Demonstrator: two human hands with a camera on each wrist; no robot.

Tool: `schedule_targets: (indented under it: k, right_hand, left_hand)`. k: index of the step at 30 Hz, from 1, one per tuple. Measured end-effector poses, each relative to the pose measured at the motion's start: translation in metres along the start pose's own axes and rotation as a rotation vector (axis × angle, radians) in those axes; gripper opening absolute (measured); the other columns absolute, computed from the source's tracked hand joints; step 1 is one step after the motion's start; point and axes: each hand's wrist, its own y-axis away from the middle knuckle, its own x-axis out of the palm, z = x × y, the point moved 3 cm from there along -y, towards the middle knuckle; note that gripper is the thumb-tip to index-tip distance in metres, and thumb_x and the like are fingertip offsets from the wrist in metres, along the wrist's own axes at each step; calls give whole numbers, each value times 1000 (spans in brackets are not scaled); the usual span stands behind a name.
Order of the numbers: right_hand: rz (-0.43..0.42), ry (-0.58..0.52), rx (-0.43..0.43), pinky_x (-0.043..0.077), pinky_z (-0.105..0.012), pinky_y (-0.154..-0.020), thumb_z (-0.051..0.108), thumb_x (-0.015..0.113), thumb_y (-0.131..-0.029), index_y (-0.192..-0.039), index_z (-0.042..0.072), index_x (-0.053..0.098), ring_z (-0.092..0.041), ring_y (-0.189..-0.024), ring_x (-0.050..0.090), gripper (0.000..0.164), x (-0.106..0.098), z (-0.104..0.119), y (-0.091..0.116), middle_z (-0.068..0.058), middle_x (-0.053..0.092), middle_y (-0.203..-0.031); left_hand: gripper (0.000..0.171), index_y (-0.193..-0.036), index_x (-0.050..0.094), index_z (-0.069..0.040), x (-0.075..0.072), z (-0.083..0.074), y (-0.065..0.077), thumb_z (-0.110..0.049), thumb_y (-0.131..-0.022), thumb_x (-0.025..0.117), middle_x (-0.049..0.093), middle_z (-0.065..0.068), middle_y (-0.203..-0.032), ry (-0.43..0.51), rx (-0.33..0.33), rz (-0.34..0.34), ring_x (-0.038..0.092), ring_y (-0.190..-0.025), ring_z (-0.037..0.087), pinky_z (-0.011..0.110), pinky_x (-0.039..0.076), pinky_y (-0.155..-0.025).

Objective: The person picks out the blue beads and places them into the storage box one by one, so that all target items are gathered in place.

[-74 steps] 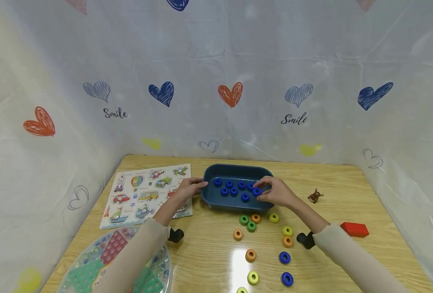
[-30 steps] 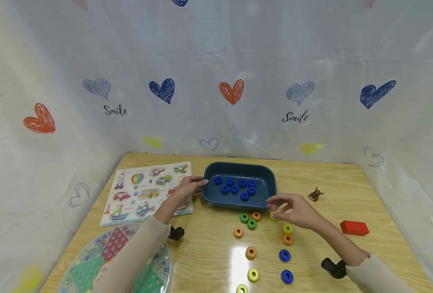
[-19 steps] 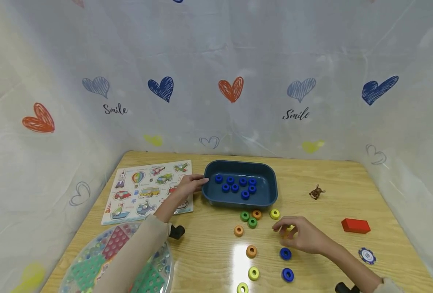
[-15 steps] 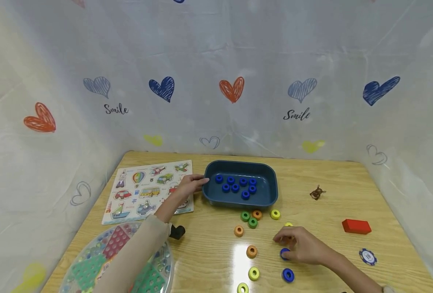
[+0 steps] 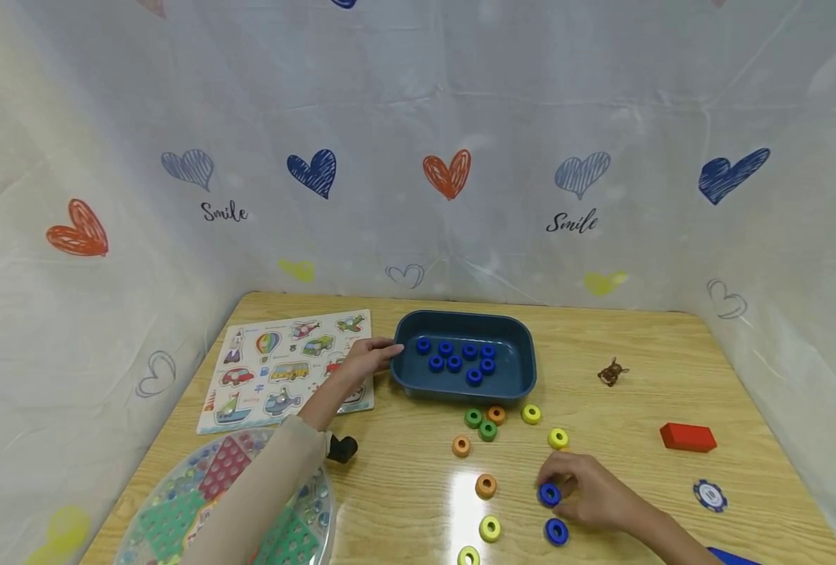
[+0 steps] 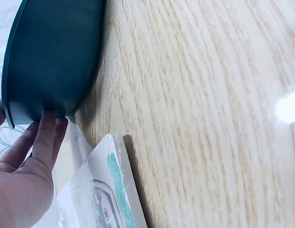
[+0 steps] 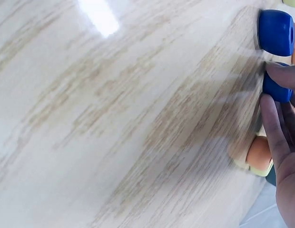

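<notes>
My right hand [image 5: 590, 490] pinches a thick blue ring [image 5: 549, 494] between thumb and fingers, low at the table. In the right wrist view the thumb and a finger lie on either side of this ring [image 7: 277, 88]. Another blue ring [image 5: 556, 531] lies just nearer to me. My left hand [image 5: 368, 359] grips the left end of a dark blue tub [image 5: 463, 392]. The left wrist view shows its fingers [image 6: 43, 142] against the outer wall and another digit at the rim. Several blue rings [image 5: 454, 362] lie spread inside the tub.
Yellow [image 5: 490, 528], orange [image 5: 486, 485] and green rings [image 5: 487, 430] are scattered before the tub. A picture puzzle board [image 5: 286, 369] and a round marble game board [image 5: 304, 502] lie left. Rightward are a brown figurine [image 5: 611, 372], a red block [image 5: 688, 436] and a poker chip [image 5: 710, 495].
My right hand has left the tub, where it had a blue ring, and come back toward me to another blue ring on the table, now pinched. The left hand stays on the tub.
</notes>
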Motion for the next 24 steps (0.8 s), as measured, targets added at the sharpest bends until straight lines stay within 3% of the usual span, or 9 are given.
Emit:
schedule_targets:
  k: [13, 17, 24]
  right_hand:
    - [-43, -8, 115, 53, -28, -62, -1, 77, -69, -98, 10, 66, -13, -80, 58, 33, -7, 1, -8, -1, 62, -96]
    - [-45, -12, 126, 53, -31, -64, 0, 75, -73, -100, 7, 66, -15, -82, 57, 30, -17, 7, -24, -3, 61, -98]
    - [-61, 33, 63, 55, -32, -67, -5, 74, -73, -103, 4, 65, -17, -89, 57, 33, -42, 21, -67, -4, 60, -100]
  left_hand:
    - [45, -125, 55, -1, -1, 0, 0, -24, -88, 65, 59, 14, -118, 1, 10, 8, 61, -100, 26, 37, 49, -87]
    - [44, -124, 56, -1, -2, 1, 0, -24, -88, 65, 59, 13, -116, -3, 9, 0, 62, -99, 26, 37, 49, -87]
    - [46, -124, 55, 0, -2, 2, -1, -25, -87, 66, 59, 14, -117, 2, 19, 12, 62, -99, 25, 36, 49, -86]
